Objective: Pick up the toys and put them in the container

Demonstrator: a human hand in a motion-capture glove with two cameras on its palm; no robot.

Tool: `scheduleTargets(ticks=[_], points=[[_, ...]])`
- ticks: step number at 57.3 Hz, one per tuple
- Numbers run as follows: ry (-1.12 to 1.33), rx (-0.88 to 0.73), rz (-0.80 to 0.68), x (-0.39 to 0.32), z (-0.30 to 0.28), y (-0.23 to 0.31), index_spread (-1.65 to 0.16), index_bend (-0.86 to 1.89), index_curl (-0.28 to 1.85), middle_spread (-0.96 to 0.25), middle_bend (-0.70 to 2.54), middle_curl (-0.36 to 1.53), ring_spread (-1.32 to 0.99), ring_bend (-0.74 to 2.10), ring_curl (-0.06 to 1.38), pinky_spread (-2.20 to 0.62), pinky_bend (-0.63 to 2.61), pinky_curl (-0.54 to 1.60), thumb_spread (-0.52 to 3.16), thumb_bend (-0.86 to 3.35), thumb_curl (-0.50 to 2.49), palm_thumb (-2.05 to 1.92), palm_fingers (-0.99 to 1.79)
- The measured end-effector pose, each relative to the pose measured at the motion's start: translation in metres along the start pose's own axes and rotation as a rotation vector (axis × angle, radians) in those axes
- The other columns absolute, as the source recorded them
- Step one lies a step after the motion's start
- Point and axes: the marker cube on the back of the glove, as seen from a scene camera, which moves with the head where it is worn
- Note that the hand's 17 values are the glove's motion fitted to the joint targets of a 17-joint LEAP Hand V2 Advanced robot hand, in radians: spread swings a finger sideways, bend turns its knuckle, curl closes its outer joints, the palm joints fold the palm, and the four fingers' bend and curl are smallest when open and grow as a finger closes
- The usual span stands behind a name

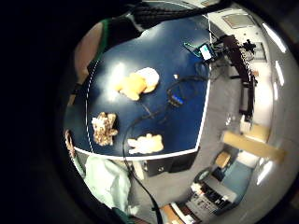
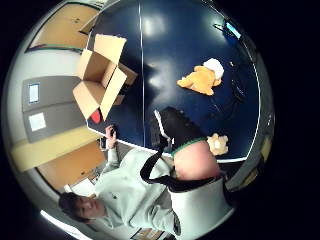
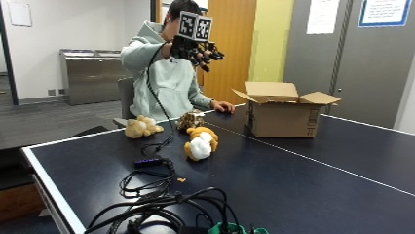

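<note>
My gloved right hand (image 3: 198, 48) is raised high in the upper middle of the outside view, in front of my head, well above the table; its fingers look spread and relaxed, holding nothing. My bare left hand (image 3: 225, 106) rests on the far edge of the dark blue table (image 3: 311, 180), just left of the box.

Going left to right across the middle of that view: a pale cream plush toy (image 3: 142, 126) lies near the table's left edge, a speckled brown plush toy (image 3: 190, 120) sits just beyond it, and an orange and white plush toy (image 3: 199, 143) lies nearer the camera, close to the table's white centre line. To the right of them stands the open cardboard box (image 3: 284, 113), flaps up. A tangle of black cables (image 3: 162, 200) fills the lower left.

As I judge it, little is done: three toys lie on the table. The thumb side palm view shows something red (image 2: 95, 116) low inside the box, but I cannot tell what it is. My arm is bent up, palm facing down over the toys.
</note>
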Motion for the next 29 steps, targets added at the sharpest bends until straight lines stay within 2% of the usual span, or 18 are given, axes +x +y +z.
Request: scheduleTargets(ticks=[8,19,29], points=[[-0.024,-0.018,0.018,0.014,0.054,-0.038,-0.27,0.09,0.15,-0.02,0.10,0.20,-0.04,0.23,0.15,0.02,0.92,0.37,1.36,0.07,0.25,0.05,-0.34],[-0.073,-0.181,0.071,0.048,0.136,-0.087,-0.29,0.10,0.16,-0.01,0.08,0.18,-0.01,0.15,0.16,0.04,0.88,0.36,1.28,0.02,0.28,0.06,-0.37],[-0.110,-0.199,0.124,0.044,0.195,-0.096,-0.30,0.12,0.17,-0.01,0.07,0.16,0.01,0.13,0.15,0.05,0.86,0.35,1.23,-0.01,0.30,0.07,-0.37]])
